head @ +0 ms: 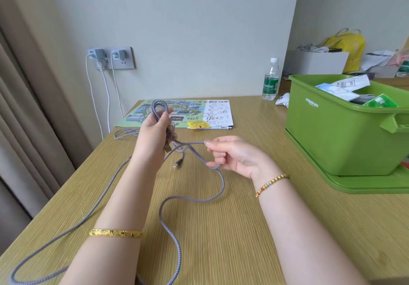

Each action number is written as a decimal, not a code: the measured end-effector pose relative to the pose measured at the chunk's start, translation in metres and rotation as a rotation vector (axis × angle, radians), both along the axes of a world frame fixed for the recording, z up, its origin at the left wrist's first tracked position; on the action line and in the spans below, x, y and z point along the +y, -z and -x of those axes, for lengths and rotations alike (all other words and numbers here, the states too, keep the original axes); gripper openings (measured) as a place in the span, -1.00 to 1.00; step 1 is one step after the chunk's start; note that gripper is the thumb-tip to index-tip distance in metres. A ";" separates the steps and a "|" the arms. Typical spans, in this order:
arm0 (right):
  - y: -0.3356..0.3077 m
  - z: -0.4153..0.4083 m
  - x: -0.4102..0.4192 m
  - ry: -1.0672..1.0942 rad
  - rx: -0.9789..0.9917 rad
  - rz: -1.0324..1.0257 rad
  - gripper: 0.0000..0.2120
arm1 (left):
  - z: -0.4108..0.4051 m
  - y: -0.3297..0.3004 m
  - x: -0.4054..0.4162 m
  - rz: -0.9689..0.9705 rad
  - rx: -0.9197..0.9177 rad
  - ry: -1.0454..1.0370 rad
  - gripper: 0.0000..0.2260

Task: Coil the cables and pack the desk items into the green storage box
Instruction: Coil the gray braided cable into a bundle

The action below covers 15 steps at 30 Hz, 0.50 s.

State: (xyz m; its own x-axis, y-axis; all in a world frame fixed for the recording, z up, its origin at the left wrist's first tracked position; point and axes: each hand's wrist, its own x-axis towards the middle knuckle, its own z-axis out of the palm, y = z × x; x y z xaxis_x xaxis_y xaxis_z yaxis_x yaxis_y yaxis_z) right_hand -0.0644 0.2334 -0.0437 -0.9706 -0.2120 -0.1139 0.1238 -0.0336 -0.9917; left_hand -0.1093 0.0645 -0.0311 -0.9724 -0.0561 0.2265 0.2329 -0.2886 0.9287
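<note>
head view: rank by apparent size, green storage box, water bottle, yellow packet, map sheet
1. green storage box
2. map sheet, foreshortened and partly behind the left hand, so true size unsure
3. water bottle
4. yellow packet

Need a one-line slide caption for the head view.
Left hand grips coiled loops of grey braided cable, right hand pinches next stretch; green storage box waits right.

Pale wall (199,30), beige curtain (26,85), wooden desk (243,218).
</note>
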 end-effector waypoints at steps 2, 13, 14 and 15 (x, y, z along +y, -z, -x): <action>-0.001 -0.001 0.001 -0.010 0.037 0.043 -0.79 | 0.002 0.000 -0.002 0.054 -0.027 -0.075 -0.86; -0.011 -0.003 0.008 0.208 0.193 0.182 -0.85 | 0.004 0.004 -0.003 0.212 -0.136 -0.128 -0.82; -0.012 -0.002 0.009 0.207 0.200 0.229 -0.86 | 0.005 0.005 -0.002 0.277 -0.133 -0.133 -0.83; -0.013 -0.003 0.010 0.195 0.212 0.284 -0.88 | 0.005 0.005 -0.002 0.353 -0.126 -0.142 -0.84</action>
State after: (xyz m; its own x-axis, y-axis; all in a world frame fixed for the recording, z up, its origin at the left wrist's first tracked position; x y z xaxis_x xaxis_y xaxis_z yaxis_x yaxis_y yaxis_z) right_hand -0.0617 0.2436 -0.0311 -0.9914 -0.0157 0.1297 -0.1183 -0.3127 -0.9425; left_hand -0.1143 0.0627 -0.0366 -0.9820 -0.1318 0.1350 0.1251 0.0805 0.9889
